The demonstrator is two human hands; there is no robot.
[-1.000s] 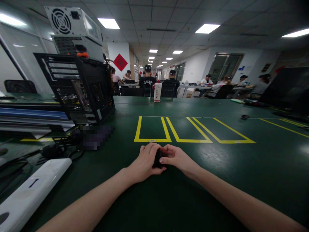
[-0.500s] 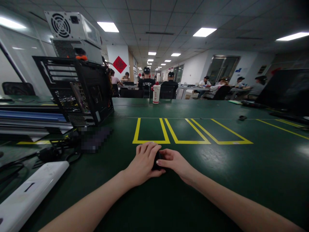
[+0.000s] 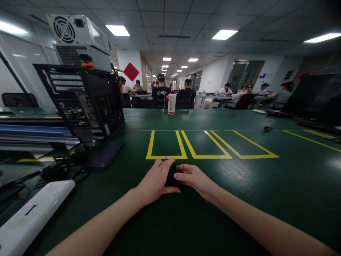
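Note:
A small black object (image 3: 171, 176) sits between my two hands over the green table, just in front of the left yellow tape outline (image 3: 166, 157). My left hand (image 3: 157, 179) is wrapped round it from the left, thumb along the near side and fingers over the top. From the right, my right hand (image 3: 193, 177) pinches at it with thumb and fingers. Much of the object is covered by the fingers, so its kind does not show.
At the left stand an open computer case (image 3: 87, 101) with a power supply (image 3: 77, 32) on top, tangled black cables (image 3: 53, 170) and a white power strip (image 3: 39, 213). A white bottle (image 3: 172, 103) stands far back. A small dark ring (image 3: 267, 128) lies right. Several people sit beyond.
My left fingers have drawn back slightly, so more of the black object shows between the hands. My right hand keeps nearly the same place. The view has shifted very slightly.

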